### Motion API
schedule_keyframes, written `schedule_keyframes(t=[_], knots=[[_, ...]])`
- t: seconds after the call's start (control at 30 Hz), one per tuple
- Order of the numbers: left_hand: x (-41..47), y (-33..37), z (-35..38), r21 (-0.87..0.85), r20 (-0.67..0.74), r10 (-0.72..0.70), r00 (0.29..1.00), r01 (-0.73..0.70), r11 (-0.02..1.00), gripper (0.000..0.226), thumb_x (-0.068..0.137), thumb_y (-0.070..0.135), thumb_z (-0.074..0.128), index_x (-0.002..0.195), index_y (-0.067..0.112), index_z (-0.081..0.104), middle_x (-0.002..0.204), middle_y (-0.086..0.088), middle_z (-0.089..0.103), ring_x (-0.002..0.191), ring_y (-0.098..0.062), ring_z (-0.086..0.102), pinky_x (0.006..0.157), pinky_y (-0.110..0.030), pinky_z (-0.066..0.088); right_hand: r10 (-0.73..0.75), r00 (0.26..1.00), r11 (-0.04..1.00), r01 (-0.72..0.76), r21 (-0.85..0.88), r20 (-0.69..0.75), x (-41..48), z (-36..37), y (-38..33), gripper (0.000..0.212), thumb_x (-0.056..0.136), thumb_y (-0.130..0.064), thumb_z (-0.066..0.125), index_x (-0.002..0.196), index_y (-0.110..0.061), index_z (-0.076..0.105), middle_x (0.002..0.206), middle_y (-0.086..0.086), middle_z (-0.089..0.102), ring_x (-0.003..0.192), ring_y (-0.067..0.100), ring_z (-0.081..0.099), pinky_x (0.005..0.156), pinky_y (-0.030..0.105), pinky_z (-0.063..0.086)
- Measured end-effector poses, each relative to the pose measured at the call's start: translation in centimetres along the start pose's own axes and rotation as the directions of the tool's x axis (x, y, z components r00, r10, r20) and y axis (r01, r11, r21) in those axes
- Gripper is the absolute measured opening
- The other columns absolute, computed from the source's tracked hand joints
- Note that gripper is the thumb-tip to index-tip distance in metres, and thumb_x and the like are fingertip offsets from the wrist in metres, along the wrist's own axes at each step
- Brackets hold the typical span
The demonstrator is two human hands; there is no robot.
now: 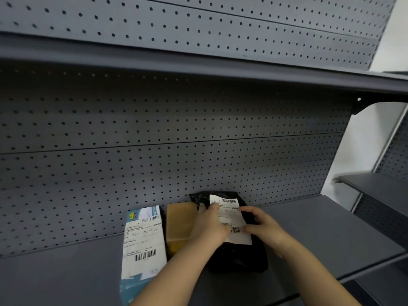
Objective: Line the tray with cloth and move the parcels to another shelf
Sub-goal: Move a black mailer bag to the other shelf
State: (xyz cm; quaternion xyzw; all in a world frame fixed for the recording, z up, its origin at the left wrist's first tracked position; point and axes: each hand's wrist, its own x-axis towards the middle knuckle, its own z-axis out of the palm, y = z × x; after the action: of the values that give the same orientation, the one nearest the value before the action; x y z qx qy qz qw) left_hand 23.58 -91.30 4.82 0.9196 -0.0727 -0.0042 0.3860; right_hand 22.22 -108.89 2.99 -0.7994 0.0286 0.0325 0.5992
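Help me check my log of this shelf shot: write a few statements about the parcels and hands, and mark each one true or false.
1. The teal box, brown parcel and black parcel all lie on one shelf. True.
2. The left hand and right hand both touch the black parcel. True.
3. The brown parcel lies rightmost. False: it lies between the teal box and the black parcel.
4. A cloth-lined tray stands on the shelf. False: no tray or cloth is in view.
5. The black parcel carries a white label with barcodes. True.
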Motion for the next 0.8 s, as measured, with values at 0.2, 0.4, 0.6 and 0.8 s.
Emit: schedule_keyframes(t=[0.2,0.4,0.6,0.8], knots=[[-0.4,-1.2,-3.1,-0.083,-0.141,0.028,0.990,-0.040,0.996,0.055,0.083,0.024,0.065,0.135,0.029,0.045,0.128,0.002,0.051,0.095,-0.007,0.052,0.072,-0.017,0.046,-0.137,0.988,0.987,0.130,-0.097,-0.066,-0.1,0.7,-2.4,0.044,0.084,0.003,0.064,0.117,-0.027,0.060,0.112,-0.015,0.059,0.102,-0.002,0.055,0.067,0.011,0.048],[-1.8,-3.4,-7.2,-0.115,-0.163,0.086,0.983,-0.106,0.988,0.062,0.080,0.031,0.073,0.135,0.034,0.045,0.137,0.005,0.047,0.127,-0.012,0.042,0.099,-0.021,0.035,-0.350,0.936,0.931,0.352,-0.093,0.034,0.2,4.1,-6.4,0.051,0.080,-0.011,0.076,0.120,-0.037,0.059,0.128,-0.015,0.055,0.113,-0.010,0.050,0.087,0.011,0.048],[-4.6,-7.6,-12.3,-0.137,-0.201,0.110,0.973,-0.140,0.981,0.062,0.080,0.034,0.074,0.134,0.040,0.043,0.143,0.010,0.042,0.133,-0.005,0.036,0.101,-0.018,0.029,-0.429,0.885,0.898,0.439,-0.017,0.183,0.5,10.2,-9.2,0.061,0.081,-0.017,0.077,0.122,-0.053,0.050,0.135,-0.033,0.041,0.132,0.002,0.035,0.107,0.029,0.037],[-8.2,-11.7,-17.1,-0.154,-0.297,0.050,0.954,-0.099,0.983,0.063,0.079,0.034,0.076,0.134,0.039,0.045,0.143,0.011,0.044,0.133,-0.005,0.037,0.105,-0.019,0.027,-0.477,0.830,0.871,0.490,0.030,0.290,0.3,16.0,-11.1,0.065,0.078,-0.022,0.080,0.124,-0.054,0.049,0.137,-0.032,0.043,0.136,0.004,0.036,0.111,0.036,0.038]])
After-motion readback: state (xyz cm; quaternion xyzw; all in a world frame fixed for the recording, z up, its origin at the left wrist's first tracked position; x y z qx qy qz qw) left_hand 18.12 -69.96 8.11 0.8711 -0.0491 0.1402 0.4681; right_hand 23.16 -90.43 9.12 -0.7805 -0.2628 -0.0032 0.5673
